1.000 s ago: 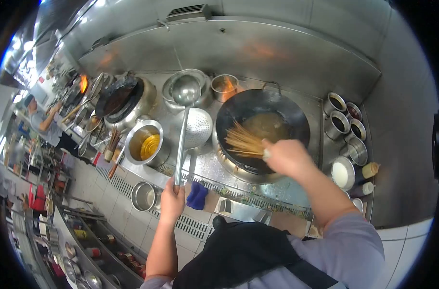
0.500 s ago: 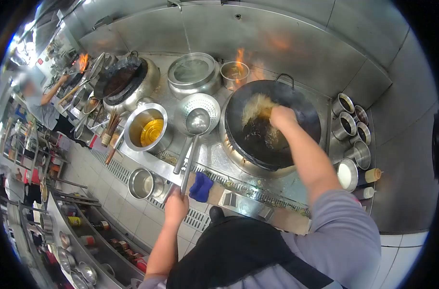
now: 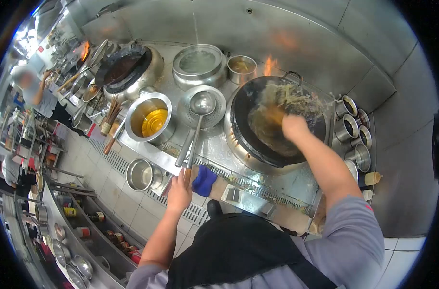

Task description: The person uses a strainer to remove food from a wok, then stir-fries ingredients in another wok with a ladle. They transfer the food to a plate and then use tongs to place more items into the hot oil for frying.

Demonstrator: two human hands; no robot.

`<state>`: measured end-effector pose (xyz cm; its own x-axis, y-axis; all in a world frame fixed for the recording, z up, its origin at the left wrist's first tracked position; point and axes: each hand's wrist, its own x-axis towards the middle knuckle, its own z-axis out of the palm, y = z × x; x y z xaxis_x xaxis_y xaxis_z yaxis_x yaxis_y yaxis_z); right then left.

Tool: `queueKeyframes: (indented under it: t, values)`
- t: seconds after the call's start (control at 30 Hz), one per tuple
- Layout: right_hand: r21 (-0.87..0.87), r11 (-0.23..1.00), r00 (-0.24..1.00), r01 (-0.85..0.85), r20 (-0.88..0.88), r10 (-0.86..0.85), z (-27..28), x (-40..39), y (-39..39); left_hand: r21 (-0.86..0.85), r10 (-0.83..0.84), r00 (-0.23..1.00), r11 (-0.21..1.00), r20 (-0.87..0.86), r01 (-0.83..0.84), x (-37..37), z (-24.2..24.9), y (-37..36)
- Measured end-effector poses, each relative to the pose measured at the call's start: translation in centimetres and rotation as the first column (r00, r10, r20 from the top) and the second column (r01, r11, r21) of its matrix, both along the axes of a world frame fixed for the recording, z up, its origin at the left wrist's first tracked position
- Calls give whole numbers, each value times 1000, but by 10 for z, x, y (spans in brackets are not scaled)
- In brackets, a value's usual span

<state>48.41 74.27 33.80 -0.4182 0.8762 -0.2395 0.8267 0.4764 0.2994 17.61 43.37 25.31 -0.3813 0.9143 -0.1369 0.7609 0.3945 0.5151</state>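
My right hand (image 3: 295,127) reaches into the large black wok (image 3: 246,142) and is closed around a yellowish-brown wok brush (image 3: 276,115), blurred by motion. Murky water (image 3: 296,96) splashes up the wok's far right side, some of it past the rim. My left hand (image 3: 180,191) grips the wooden handle of a ladle (image 3: 202,102). The ladle's bowl is over a perforated strainer (image 3: 214,118), whose own handle slants down beside the ladle's. A blue cloth (image 3: 204,181) lies just right of my left hand.
A pot of yellow oil (image 3: 154,123) stands left of the strainer. Behind are a lidded-looking steel pot (image 3: 199,60), a small pot (image 3: 241,69) and flames (image 3: 270,66). Condiment containers (image 3: 347,127) line the right. Another wok (image 3: 121,70) and a co-worker (image 3: 39,94) are left.
My right hand has swept the brush through the wok, and water now splashes toward its far right rim. The ladle has slid slightly away over the strainer. The view has shifted a little.
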Motion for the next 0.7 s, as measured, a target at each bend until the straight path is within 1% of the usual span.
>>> queueKeyframes:
  t: [0.07, 0.1, 0.13, 0.17, 0.2, 0.23, 0.27, 0.33, 0.37, 0.4, 0.47, 0.5, 0.53, 0.57, 0.6, 0.63, 0.67, 0.7]
  values:
    - [-100, 992, 965, -76, 242, 98, 5, 1, -42, 10, 62, 998, 998, -6, -62, -1, 0, -5]
    - [-57, 998, 969, -5, 245, 19, 0, 7, -34, 22, 85, 996, 996, 27, -85, -3, -7, -10]
    - [-28, 997, 967, 72, 248, -63, -14, 22, -26, 8, 82, 996, 997, 29, -82, -1, -8, -20]
    - [12, 996, 975, 84, 207, -85, -21, 30, 5, 60, 101, 995, 993, 9, -101, 2, -9, -24]
    - [47, 991, 987, 129, 92, -133, -6, 28, 25, 126, 124, 992, 985, -11, -122, 4, -7, -22]
    - [45, 990, 989, 133, 56, -135, -1, 17, 43, 165, 130, 992, 978, 1, -128, 9, 3, -22]
    - [34, 990, 990, 135, 26, -136, -3, 7, 51, 163, 134, 991, 978, 8, -133, 12, 4, -23]
    - [18, 1000, 995, 17, 100, -19, 9, -20, 8, 238, 141, 990, 961, 20, -142, 12, 6, -25]
    - [-13, 997, 992, -74, 106, 75, 9, -22, -12, 304, 130, 991, 943, 35, -135, 10, 3, -26]
    - [-63, 985, 964, -162, 205, 172, 13, -20, -34, 312, 126, 991, 941, 33, -130, 11, 8, -23]
    - [1, 976, 953, -217, 216, 212, 0, 5, -34, 342, 181, 972, 913, 152, -224, 17, 17, -26]
    - [8, 997, 986, -77, 148, 75, -4, 11, -18, 375, 178, 983, 909, 39, -180, 19, 15, -24]
    - [25, 998, 995, 62, 79, -63, -1, 12, 16, 381, 173, 984, 908, 40, -175, 25, 17, -19]
    - [71, 988, 988, 141, -75, -135, -1, 13, 40, 423, 96, 991, 898, 92, -126, 31, 21, -14]
    - [79, 987, 988, 142, -79, -136, 2, 7, 40, 465, 17, 990, 882, 139, -80, 37, 25, -8]
    - [17, 991, 988, 133, -83, -131, 4, -5, 33, 464, -26, 988, 885, 149, -47, 44, 28, -2]
    - [-51, 990, 987, 134, -81, -137, 4, -11, 21, 505, -61, 992, 863, 107, -1, 54, 32, 5]
    - [-61, 997, 996, 46, -78, -50, 5, -14, -1, 514, -104, 991, 856, 89, 43, 63, 34, 12]
